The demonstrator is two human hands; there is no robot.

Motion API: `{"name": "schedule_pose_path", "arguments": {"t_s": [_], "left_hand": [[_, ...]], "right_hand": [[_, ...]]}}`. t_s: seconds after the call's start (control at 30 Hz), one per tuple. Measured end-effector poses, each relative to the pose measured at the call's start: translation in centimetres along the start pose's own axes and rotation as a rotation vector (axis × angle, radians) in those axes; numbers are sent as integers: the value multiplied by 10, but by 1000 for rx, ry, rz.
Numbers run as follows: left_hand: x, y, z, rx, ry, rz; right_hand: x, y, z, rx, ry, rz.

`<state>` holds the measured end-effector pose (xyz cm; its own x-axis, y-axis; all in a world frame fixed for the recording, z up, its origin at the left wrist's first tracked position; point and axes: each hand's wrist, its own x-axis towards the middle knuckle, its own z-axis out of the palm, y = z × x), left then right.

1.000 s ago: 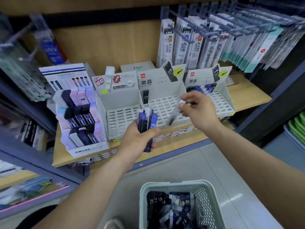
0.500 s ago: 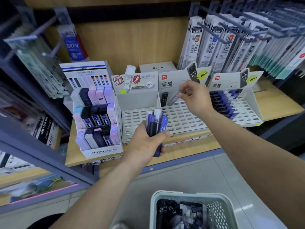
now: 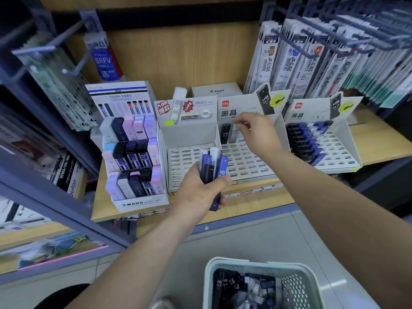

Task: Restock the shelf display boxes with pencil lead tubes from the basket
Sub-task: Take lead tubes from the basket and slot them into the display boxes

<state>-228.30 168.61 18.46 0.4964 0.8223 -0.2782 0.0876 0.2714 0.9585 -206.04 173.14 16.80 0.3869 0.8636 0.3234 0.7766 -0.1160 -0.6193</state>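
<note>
Wood formed the shelf and its back panel, and dense rows of refill packs hung on grey pegs over its right half, their lower ends just above the header cards of the 2 right-hand boxes. A second rack of hanging packs jutted in from the left, blurred. 4 display boxes stood in a row on the shelf: a stepped MONO box full of pastel and dark cases, a grey box with a slotted white tray, a middle box and a right box, with a small PILOT carton behind them. The right forearm crossed the middle box's tray and hid its right side. Black, blue and a few white tubes filled the left columns of the right box. On the floor below sat a pale green basket holding a loose heap of black, blue and white tubes. The left hand was clamped around a bundle of lead tubes, held upright in front of the grey box's tray. The right hand reached to the back left corner of the middle box, fingers curled downward. There a black HB tube stood with a pale tube just beside it. I could not tell whether those fingers pinched the pale tube or merely hovered at its top.
</note>
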Motion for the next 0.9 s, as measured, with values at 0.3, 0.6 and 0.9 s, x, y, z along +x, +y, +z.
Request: {"name": "schedule_pose_path", "arguments": {"t_s": [0.3, 0.6, 0.9], "left_hand": [[3, -2, 2, 3, -1, 12], [1, 2, 11, -29, -58, -1], [-3, 3, 15, -27, -86, 22]], "right_hand": [[-17, -6, -10, -123, -44, -22], [-89, -59, -52, 660, -353, 270], [-102, -54, -59, 756, -373, 364]]}}
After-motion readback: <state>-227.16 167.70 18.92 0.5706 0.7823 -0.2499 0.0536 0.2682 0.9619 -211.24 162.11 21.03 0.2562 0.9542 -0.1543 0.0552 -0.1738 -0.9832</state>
